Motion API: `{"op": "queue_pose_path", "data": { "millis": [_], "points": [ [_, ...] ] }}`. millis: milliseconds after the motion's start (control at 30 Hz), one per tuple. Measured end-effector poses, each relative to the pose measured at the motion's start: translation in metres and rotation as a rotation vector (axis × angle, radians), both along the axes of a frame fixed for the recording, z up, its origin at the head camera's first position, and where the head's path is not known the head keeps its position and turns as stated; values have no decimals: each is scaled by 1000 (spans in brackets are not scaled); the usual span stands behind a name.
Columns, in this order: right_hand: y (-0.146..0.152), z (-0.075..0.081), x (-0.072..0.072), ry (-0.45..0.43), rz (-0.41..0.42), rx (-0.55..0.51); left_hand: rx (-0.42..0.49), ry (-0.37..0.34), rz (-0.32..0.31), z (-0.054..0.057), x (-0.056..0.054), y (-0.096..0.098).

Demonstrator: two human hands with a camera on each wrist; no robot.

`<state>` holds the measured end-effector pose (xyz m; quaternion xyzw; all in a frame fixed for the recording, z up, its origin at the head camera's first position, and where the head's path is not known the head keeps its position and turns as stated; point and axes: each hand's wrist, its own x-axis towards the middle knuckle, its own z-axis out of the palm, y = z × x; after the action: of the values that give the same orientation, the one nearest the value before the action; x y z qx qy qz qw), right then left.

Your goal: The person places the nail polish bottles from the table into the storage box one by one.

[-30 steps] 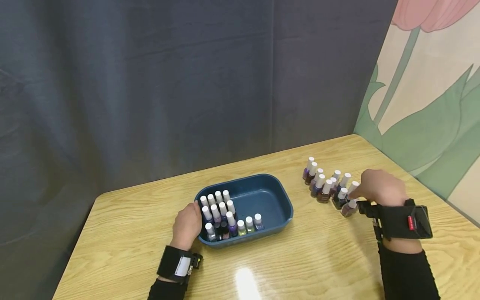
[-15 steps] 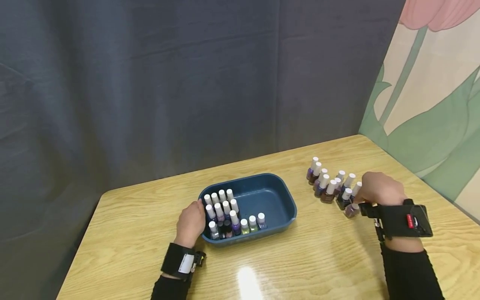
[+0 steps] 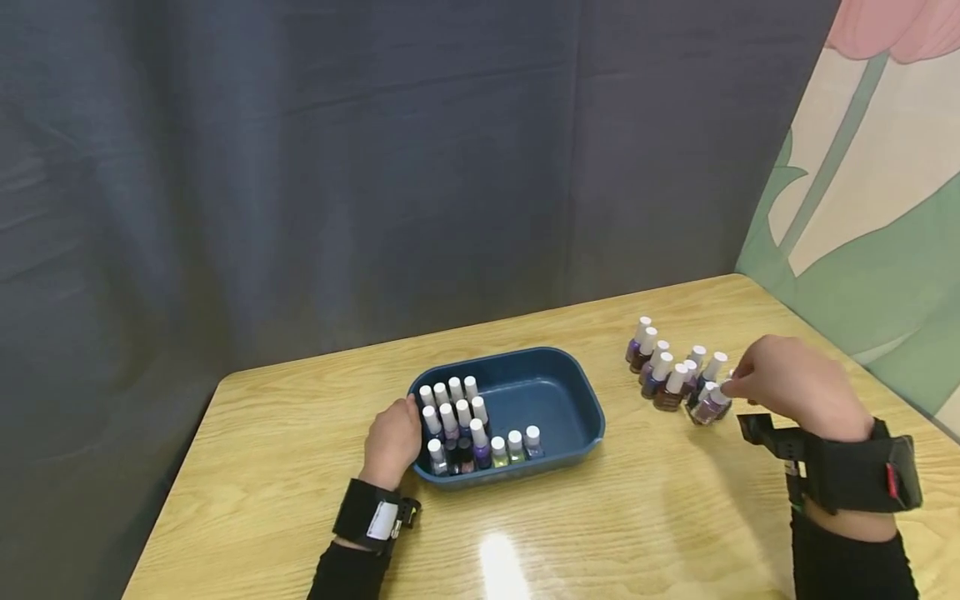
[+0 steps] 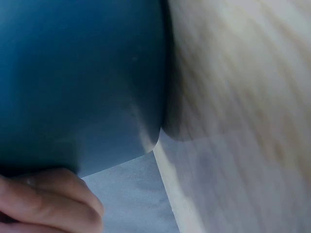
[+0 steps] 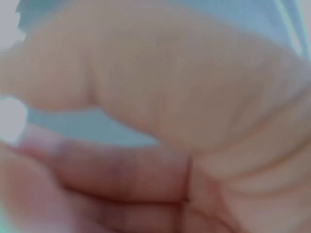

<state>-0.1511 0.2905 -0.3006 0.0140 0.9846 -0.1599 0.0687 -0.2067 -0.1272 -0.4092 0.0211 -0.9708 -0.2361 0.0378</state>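
Black sleeves [image 3: 348, 575], two, at the lower edge of the head view. Black wrist straps [image 3: 363, 512], one per arm; the right one carried a red mark, the left a white label.

Left hand [image 3: 393, 442]: gripped the blue bin [image 3: 536, 404] at its left end, fingers bent against the wall.

The bin stood on the pale wooden table [image 3: 600, 533], left of the other bottles. It held small upright bottles [image 3: 478, 454] gathered toward its left end and near side. The near row counted seven: one clear, two with black caps, one tall purple, two yellow, one pale. Behind these were two rows of four, white-capped. The right part of the bin's floor was bare.

Right hand [image 3: 798, 383]: pinched the white cap of a purple bottle [image 3: 707, 410], which leaned; whether its base touched the table could not be told.

Bottle cluster [image 3: 660, 375], white-capped, mostly purple and brown: stood just beyond the held bottle, right of the bin.

Dark cloth [image 3: 375, 167]: hung behind the table.

Tulip-patterned panel [image 3: 885, 183], pink and green: at far right.
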Motion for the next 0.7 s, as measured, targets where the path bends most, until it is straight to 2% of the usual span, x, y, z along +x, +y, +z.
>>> {"op": "queue_pose_path", "data": {
  "millis": [233,367,533,700],
  "points": [
    [-23,4,-1,329,82,-35,-5,35,10,-3,0,1],
    [-45,0,-6,456,130,-97,-4,49,10,-2,2,2],
    [-75,-8,-9,513,202,-178,-1,53,-2,1,3,6],
    [-103,-19,-11,483,292,-186,-11,45,-8,-1,1,8]
  ]
}}
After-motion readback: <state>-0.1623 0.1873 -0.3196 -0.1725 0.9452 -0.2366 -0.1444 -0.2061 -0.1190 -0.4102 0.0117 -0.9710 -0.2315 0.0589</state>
